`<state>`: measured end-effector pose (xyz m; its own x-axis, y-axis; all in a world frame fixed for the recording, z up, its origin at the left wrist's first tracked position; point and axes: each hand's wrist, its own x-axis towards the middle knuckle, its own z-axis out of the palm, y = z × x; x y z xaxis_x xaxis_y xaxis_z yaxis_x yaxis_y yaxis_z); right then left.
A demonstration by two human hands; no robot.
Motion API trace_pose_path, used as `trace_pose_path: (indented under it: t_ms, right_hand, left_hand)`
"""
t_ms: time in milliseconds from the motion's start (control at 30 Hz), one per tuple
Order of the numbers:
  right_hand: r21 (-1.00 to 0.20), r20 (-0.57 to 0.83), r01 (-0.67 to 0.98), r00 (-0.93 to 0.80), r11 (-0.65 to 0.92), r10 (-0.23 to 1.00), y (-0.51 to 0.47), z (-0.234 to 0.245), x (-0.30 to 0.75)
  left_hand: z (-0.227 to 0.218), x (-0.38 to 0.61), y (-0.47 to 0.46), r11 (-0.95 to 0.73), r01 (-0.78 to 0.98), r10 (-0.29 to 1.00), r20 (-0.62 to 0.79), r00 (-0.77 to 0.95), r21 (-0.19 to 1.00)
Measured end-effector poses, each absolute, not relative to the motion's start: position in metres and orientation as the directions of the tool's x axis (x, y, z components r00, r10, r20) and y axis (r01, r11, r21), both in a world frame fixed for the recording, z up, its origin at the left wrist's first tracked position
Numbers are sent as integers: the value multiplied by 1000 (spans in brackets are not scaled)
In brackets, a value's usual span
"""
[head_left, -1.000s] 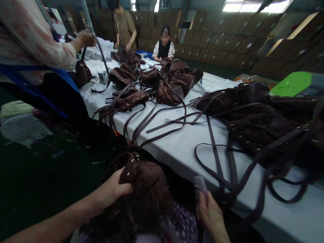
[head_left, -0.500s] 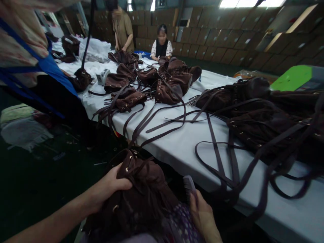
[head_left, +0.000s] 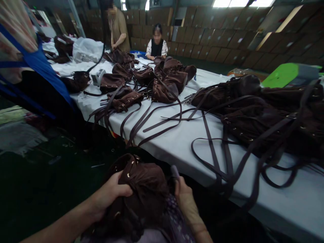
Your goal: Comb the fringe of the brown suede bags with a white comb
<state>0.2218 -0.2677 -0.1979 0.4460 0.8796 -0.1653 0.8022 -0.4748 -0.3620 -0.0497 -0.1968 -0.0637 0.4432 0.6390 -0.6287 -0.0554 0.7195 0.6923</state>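
Note:
A dark brown suede bag (head_left: pixel 144 189) with gold eyelets rests on my lap below the table's near edge. My left hand (head_left: pixel 111 194) grips its top left side, thumb over the fabric. Held in my closed right hand (head_left: pixel 183 194), a small grey brush (head_left: pixel 174 171) touches the bag's right side. Most of the brush is hidden behind the bag and my fingers.
The long table with a white cloth (head_left: pixel 177 145) holds several brown bags (head_left: pixel 164 89) and loose long straps (head_left: pixel 212 152). A large bag heap (head_left: pixel 265 114) lies at the right. A person in a blue apron (head_left: pixel 30 67) stands at the left; two more people (head_left: pixel 157 44) work at the far end.
My right hand has brought the brush left, from beside the bag until it touches the bag's right side. My left hand keeps its grip. The person at the left lowered a strap.

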Motion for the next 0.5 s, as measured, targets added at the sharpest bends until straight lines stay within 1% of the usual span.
trace_pose_path:
  t_ms: [67,100,133,167,200,233,267,300,333,367,400,433,467,500]
  right_hand:
    - [-359,-158,730,567,-582,809,-280,-189,240]
    - [-383,-136,716,582,-584,802,-286,-182,240]
    - [-436,-102,710,571,-553,814,-292,-174,234]
    - [-504,-46,722,526,-474,849,-297,-167,222]
    - [-560,31,751,441,-350,897,-302,-161,204]
    - [-583,123,789,321,-194,939,-305,-158,184]
    - [-551,210,834,178,-34,961,-307,-158,163]
    - [-475,264,876,49,86,963,-307,-161,145]
    - [-373,275,917,-38,143,961,-304,-167,131]
    - [-266,243,953,-76,142,967,-300,-175,123]
    - [-175,182,980,-64,96,981,-295,-184,123]
    - [-111,108,994,-4,16,994,-291,-193,130]
    - [-89,18,991,102,-100,995,-287,-200,145]
    - [-96,-78,969,222,-229,972,-285,-206,165]
  left_hand:
    - [-69,-59,-193,744,-78,635,-666,391,664]
    - [-73,-61,-191,748,-66,636,-683,359,661]
    - [-78,-62,-189,746,-44,639,-695,329,665]
    - [-83,-61,-188,742,-18,642,-703,307,670]
    - [-88,-58,-188,736,7,644,-704,298,677]
    - [-91,-54,-188,729,25,647,-700,303,684]
    - [-94,-50,-189,718,33,653,-690,312,695]
    - [-95,-45,-191,704,35,663,-675,323,709]
    - [-94,-41,-193,692,33,674,-661,331,722]
    - [-93,-38,-195,682,28,681,-648,340,731]
    - [-90,-36,-198,673,22,688,-637,348,739]
    - [-86,-36,-200,669,18,689,-630,358,743]
    - [-82,-38,-202,669,15,688,-626,367,743]
    - [-77,-41,-204,671,13,685,-626,373,741]
